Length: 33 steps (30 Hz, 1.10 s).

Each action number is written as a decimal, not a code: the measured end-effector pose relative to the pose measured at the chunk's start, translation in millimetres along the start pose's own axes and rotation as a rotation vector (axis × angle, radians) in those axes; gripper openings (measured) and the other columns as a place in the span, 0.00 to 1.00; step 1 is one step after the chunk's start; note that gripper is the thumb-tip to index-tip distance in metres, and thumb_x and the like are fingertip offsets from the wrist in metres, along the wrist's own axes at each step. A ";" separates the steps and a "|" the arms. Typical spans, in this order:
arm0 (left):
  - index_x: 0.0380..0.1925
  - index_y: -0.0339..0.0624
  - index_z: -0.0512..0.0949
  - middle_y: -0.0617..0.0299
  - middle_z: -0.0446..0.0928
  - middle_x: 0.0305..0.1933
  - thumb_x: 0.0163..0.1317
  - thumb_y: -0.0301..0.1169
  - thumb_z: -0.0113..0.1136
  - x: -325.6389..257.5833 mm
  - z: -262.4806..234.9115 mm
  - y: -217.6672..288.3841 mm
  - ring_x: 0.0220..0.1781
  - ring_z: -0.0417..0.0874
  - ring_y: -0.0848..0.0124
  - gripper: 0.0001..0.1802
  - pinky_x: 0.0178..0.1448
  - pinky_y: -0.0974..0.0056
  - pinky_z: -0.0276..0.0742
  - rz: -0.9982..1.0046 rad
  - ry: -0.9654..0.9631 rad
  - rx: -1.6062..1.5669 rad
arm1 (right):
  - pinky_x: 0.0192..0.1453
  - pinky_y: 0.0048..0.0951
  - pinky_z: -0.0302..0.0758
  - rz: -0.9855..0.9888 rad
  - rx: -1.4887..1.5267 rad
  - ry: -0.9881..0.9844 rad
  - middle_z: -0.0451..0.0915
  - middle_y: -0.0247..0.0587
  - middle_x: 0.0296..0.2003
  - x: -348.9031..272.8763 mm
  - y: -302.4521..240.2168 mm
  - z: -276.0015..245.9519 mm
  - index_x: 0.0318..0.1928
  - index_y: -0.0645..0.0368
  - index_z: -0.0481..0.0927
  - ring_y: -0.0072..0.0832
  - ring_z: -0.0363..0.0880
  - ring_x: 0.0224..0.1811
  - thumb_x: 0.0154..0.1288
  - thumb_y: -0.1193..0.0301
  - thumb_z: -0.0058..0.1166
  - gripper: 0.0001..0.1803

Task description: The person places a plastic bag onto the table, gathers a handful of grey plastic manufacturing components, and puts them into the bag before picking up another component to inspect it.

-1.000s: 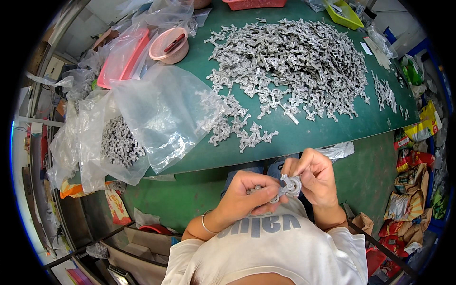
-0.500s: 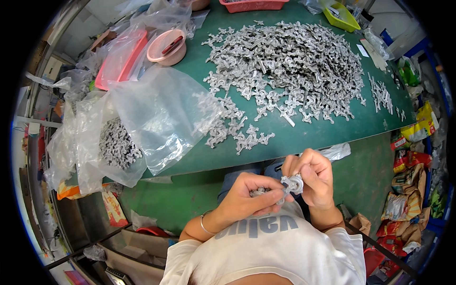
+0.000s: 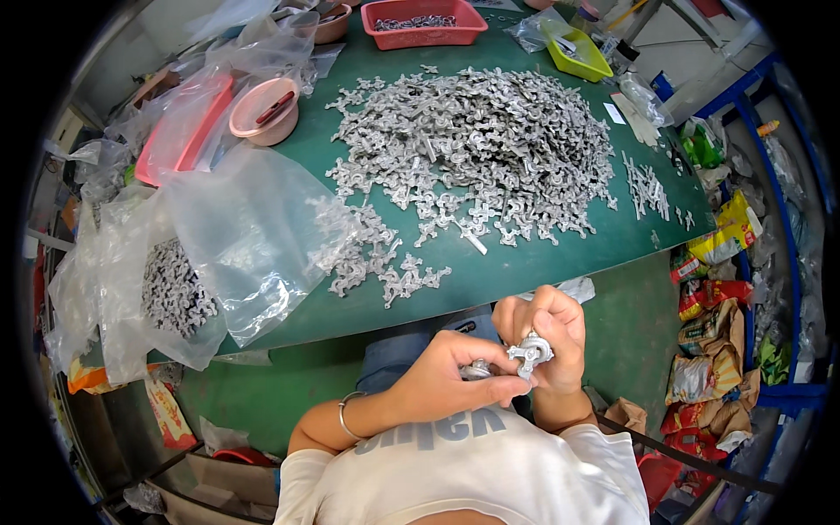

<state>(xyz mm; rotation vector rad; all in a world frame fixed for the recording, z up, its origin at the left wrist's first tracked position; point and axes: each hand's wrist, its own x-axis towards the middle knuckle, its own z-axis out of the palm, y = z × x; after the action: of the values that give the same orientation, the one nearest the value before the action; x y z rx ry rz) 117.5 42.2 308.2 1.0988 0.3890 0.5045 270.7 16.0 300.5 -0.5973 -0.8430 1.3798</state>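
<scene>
Close to my chest, at the near side of the table, both hands meet on a small grey metal casting [image 3: 530, 353] with a ring and short arms. The thumb and fingers of my left hand [image 3: 437, 376] pinch its left side. More grey metal castings [image 3: 476, 370] sit in that same palm, partly hidden by the fingers. My right hand [image 3: 549, 328] is curled round the casting's right side, its fingertips partly hidden. Beyond my hands, a big heap of similar castings [image 3: 490, 144] covers the middle of the green table [image 3: 542, 267].
On the left lie clear plastic bags [image 3: 245, 236], one holding more castings [image 3: 175, 289]. Behind them are a pink bowl [image 3: 265, 114] and a red tray [image 3: 188, 131]. Another red tray [image 3: 424, 35] and a yellow-green basket [image 3: 579, 54] stand at the back. Thin metal sticks [image 3: 646, 188] lie right.
The whole scene has shifted left and slightly down in view as my head moved. The casting has turned between my fingers, and my right hand has closed further round it.
</scene>
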 end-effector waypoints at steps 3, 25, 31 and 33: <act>0.29 0.29 0.78 0.53 0.80 0.30 0.51 0.22 0.60 -0.3 0.6 -0.7 0.25 0.77 0.78 0.06 0.29 0.74 0.72 0.014 -0.005 -0.006 | 0.24 0.23 0.57 0.007 0.001 0.005 0.69 0.39 0.16 -0.1 -1.4 1.7 0.22 0.61 0.67 0.22 0.62 0.20 0.61 0.72 0.45 0.11; 0.24 0.33 0.75 0.60 0.71 0.16 0.66 0.47 0.35 -1.7 -38.7 -60.1 0.13 0.66 0.78 0.29 0.15 0.75 0.59 -0.142 0.196 -0.362 | 0.28 0.23 0.69 -0.048 -0.955 -0.245 0.75 0.37 0.25 29.9 33.6 -39.2 0.28 0.66 0.78 0.20 0.71 0.25 0.57 0.76 0.52 0.05; 0.29 0.36 0.72 0.56 0.72 0.30 0.59 0.32 0.45 -4.9 -52.2 -84.5 0.25 0.72 0.72 0.11 0.16 0.76 0.62 -0.062 0.388 -1.027 | 0.41 0.32 0.66 -0.302 -1.584 0.154 0.75 0.42 0.32 87.2 101.4 -90.5 0.35 0.62 0.76 0.38 0.70 0.37 0.48 0.71 0.60 0.13; 0.30 0.36 0.72 0.56 0.72 0.30 0.59 0.30 0.45 -1.5 -51.5 -80.6 0.26 0.73 0.72 0.09 0.16 0.77 0.63 -0.059 0.449 -0.970 | 0.44 0.36 0.63 -0.196 -1.794 0.208 0.72 0.43 0.34 96.5 121.5 -90.0 0.35 0.63 0.76 0.39 0.67 0.41 0.46 0.67 0.61 0.16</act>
<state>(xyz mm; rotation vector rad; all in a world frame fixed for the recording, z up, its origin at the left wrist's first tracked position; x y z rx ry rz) 104.3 50.3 213.8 0.0286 0.4842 0.7745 269.2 135.9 167.1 -1.8543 -1.7830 0.0145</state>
